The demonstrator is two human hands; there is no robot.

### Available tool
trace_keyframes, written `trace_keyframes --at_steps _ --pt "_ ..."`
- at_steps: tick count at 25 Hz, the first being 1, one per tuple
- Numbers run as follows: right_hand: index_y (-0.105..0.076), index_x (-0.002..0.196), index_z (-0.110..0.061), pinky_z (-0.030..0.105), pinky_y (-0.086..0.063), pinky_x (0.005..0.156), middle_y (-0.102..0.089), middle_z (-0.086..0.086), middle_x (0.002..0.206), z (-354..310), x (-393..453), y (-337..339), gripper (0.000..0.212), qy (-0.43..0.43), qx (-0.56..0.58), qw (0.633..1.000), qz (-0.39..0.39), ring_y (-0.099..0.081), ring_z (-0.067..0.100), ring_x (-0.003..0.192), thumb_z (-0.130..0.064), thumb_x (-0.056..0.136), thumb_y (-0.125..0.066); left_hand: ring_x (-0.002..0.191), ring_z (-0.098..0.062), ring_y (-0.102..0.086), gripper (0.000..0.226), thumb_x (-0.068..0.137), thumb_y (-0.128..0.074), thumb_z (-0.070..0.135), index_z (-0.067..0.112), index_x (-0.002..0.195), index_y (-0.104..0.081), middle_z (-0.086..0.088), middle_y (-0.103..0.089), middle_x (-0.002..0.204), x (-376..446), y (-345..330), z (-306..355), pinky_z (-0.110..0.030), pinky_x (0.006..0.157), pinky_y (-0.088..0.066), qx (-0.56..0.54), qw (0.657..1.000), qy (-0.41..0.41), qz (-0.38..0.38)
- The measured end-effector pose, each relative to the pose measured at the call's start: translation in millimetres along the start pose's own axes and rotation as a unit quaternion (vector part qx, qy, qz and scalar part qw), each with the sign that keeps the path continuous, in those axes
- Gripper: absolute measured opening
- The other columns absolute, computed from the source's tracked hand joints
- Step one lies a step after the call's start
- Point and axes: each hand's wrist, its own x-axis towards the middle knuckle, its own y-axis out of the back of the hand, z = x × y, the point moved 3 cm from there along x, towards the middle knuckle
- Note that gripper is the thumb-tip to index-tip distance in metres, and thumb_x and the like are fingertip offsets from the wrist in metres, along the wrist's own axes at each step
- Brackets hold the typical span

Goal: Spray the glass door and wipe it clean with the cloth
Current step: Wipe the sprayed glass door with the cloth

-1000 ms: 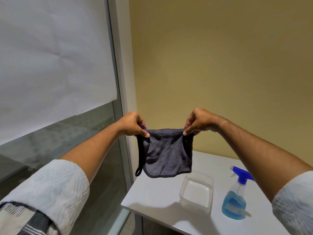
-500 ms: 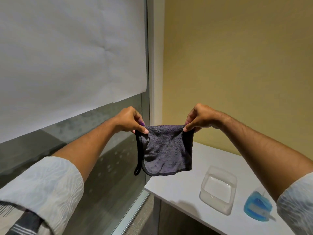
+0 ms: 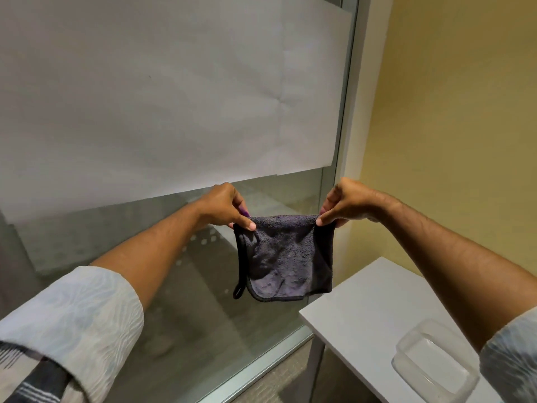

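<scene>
A dark grey cloth [image 3: 286,255] hangs folded in the air, stretched between both hands. My left hand [image 3: 225,206] pinches its upper left corner and my right hand [image 3: 344,203] pinches its upper right corner. Behind them is the glass door [image 3: 203,286], its upper part covered by white paper [image 3: 162,91]. Small droplets speckle the clear lower glass. The spray bottle is out of view.
A white table [image 3: 369,303] stands at the lower right against the yellow wall [image 3: 453,117]. A clear plastic container [image 3: 433,365] sits on it, partly behind my right sleeve. The door's metal frame [image 3: 345,112] runs vertically beside the wall.
The view has swung left toward the glass door. The hands still hold the cloth the same way. The spray bottle has left the view.
</scene>
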Motion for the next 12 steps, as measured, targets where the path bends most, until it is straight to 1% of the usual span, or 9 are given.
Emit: trace_keyframes --at_steps 2,4,6,9,12 --pt "-0.077 0.08 -0.002 0.034 -0.062 0.07 -0.076 0.008 0.073 -20.4 -4.4 -15.5 0.022 0.03 0.001 0.999 -0.021 -0.075 0.024 0.075 -0.009 0.064 -0.089 0.068 -0.012 -0.069 0.026 0.063 -0.09 0.02 0.003 0.078 -0.076 -0.006 -0.074 0.071 -34.5 14.2 -10.2 -0.028 0.066 -0.06 0.003 0.999 0.029 0.029" --pt "-0.077 0.081 -0.002 0.035 -0.062 0.071 -0.076 0.01 0.076 -42.9 -7.7 -35.8 0.022 0.061 0.001 0.997 -0.044 -0.075 0.024 0.075 -0.009 0.064 -0.089 0.069 -0.013 -0.068 0.025 0.063 -0.09 0.019 0.004 0.078 -0.076 -0.005 -0.073 0.07 -69.4 29.1 -22.4 -0.031 0.07 -0.061 0.01 0.997 0.056 0.049" --pt "-0.078 0.08 -0.004 0.036 -0.062 0.073 -0.077 0.01 0.077 -68.2 -10.8 -57.7 0.021 0.094 -0.007 0.993 -0.072 -0.075 0.024 0.074 -0.011 0.064 -0.09 0.066 -0.011 -0.067 0.022 0.062 -0.09 0.018 0.007 0.075 -0.076 -0.002 -0.072 0.066 -107.6 44.8 -34.2 -0.029 0.068 -0.06 0.015 0.993 0.088 0.076" --pt "-0.078 0.079 -0.005 0.034 -0.062 0.072 -0.076 0.011 0.077 -111.3 -17.8 -88.5 0.019 0.142 -0.003 0.985 -0.102 -0.075 0.025 0.074 -0.011 0.065 -0.089 0.06 -0.007 -0.065 0.02 0.061 -0.091 0.018 0.011 0.069 -0.074 0.002 -0.07 0.06 -161.5 71.9 -50.9 -0.023 0.058 -0.055 0.023 0.985 0.13 0.113" --pt "-0.077 0.08 -0.002 0.032 -0.062 0.069 -0.076 0.015 0.078 -160.6 -28.2 -120.6 0.02 0.19 0.009 0.973 -0.131 -0.075 0.028 0.075 -0.008 0.065 -0.089 0.059 -0.005 -0.065 0.022 0.062 -0.091 0.019 0.009 0.073 -0.075 0.002 -0.07 0.062 -218.8 102.2 -66.5 -0.02 0.057 -0.053 0.037 0.974 0.169 0.146"
